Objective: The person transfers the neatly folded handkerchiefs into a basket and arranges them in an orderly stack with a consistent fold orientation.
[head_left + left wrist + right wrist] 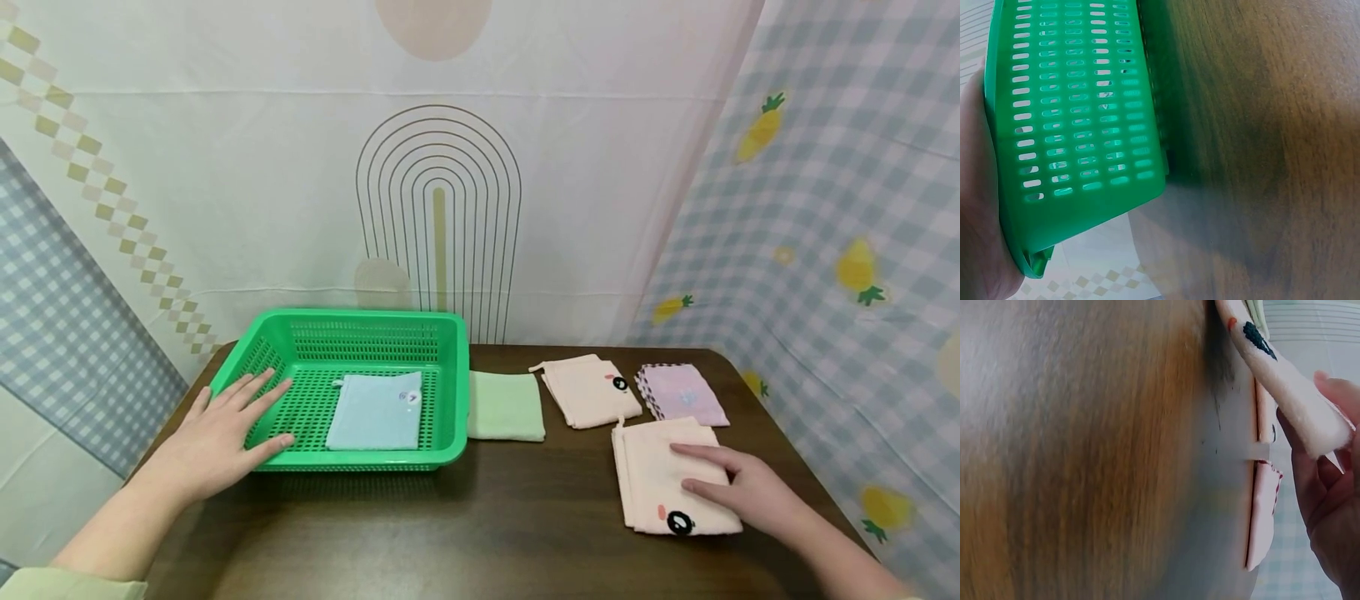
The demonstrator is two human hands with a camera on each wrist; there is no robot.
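My left hand [217,437] lies spread over the left rim of a green plastic basket [360,457], fingers straight. Inside the basket is a folded light blue towel [375,412]. With thumb and fingers, my right hand [757,492] pinches the right side of a folded cream towel [648,467] with an embroidered black eye. In the right wrist view this cream towel [1297,400] is tilted and held above the table. Behind it lie a second cream towel [585,392] and a folded purple towel [686,393] with a checked edge.
A folded light green towel [506,408] lies against the basket's right side. Everything stands on a dark brown wooden table [480,533]. A patterned white curtain [585,192] hangs behind it, and a blue checked cloth with pineapples [847,183] hangs at the right.
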